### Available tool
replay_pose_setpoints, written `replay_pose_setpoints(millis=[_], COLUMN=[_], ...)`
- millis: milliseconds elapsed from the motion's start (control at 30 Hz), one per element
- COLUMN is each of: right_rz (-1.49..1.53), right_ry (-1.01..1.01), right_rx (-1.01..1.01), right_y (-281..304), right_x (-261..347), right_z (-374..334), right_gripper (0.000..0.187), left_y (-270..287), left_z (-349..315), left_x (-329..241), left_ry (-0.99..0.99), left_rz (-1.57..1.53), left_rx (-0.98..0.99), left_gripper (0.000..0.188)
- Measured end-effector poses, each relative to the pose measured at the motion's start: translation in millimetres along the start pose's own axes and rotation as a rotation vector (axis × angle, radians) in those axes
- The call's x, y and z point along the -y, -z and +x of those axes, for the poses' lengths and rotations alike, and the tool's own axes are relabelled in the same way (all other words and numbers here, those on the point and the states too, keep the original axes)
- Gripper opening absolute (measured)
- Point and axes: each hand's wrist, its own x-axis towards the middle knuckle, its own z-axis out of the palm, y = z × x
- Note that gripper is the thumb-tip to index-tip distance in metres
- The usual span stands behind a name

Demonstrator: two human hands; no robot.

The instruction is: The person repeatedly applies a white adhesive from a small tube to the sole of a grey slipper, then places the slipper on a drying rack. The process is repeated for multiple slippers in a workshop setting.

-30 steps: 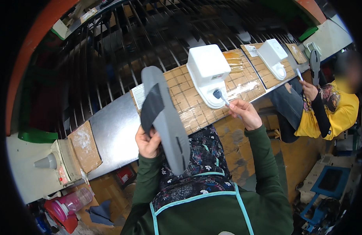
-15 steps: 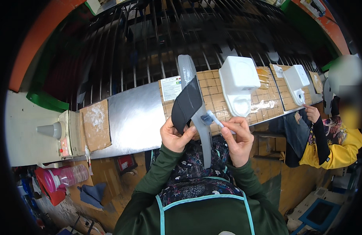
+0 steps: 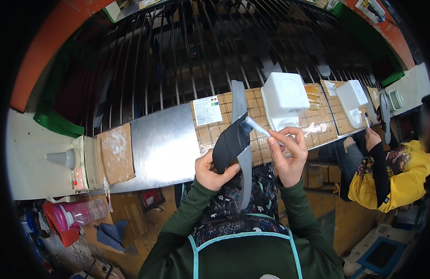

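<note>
A slide sandal with a grey sole (image 3: 245, 174) and a wide black strap (image 3: 227, 146) stands nearly on end before me. My left hand (image 3: 212, 170) grips it, fingers behind the strap and thumb along its lower side. Between the thumb and fingers of my right hand (image 3: 289, 153) is a slim pale brush (image 3: 257, 126). The brush's tip meets the strap's right edge, beside the sole; its bristles are mostly hidden. Just beyond my right hand stands a white plastic pot (image 3: 285, 95) with a rounded spout-like cup at its foot.
A slatted conveyor (image 3: 177, 56) runs along the far side. Cardboard sheets (image 3: 206, 139) and a printed label sheet (image 3: 207, 110) lie on the metal bench (image 3: 159, 139). At right, a co-worker in yellow (image 3: 401, 162) holds a brush by another white pot (image 3: 352, 100). A grey cone (image 3: 61, 158) sits left.
The sandal has turned and shifted slightly right and nearer. My brush has gone from beside the sole, lower down, up to the strap's edge. The co-worker's hand has moved slightly.
</note>
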Motion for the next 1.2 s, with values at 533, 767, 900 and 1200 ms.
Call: replay_pose_setpoints(millis=[533, 767, 900, 1200], right_rz=[-0.314, -0.333, -0.311, -0.299], right_ry=[0.361, 0.418, 0.437, 0.482], right_rx=[-0.007, 0.046, 0.08, 0.169], right_y=[26.9, 34.1, 35.7, 40.5], right_x=[-1.1, -0.7, -1.3, -2.8], right_z=[21.2, 24.1, 24.7, 28.4], right_gripper=[0.027, 0.027, 0.026, 0.025], left_y=[6.0, 8.1, 8.1, 16.5], left_z=[5.0, 6.3, 7.0, 13.1], left_x=[-15.8, -16.1, -17.4, -20.4], left_ry=[-0.075, -0.083, -0.085, -0.086], left_rz=[0.161, 0.21, 0.163, 0.235], left_rx=[0.087, 0.088, 0.062, 0.095], left_gripper=[0.036, 0.037, 0.035, 0.034])
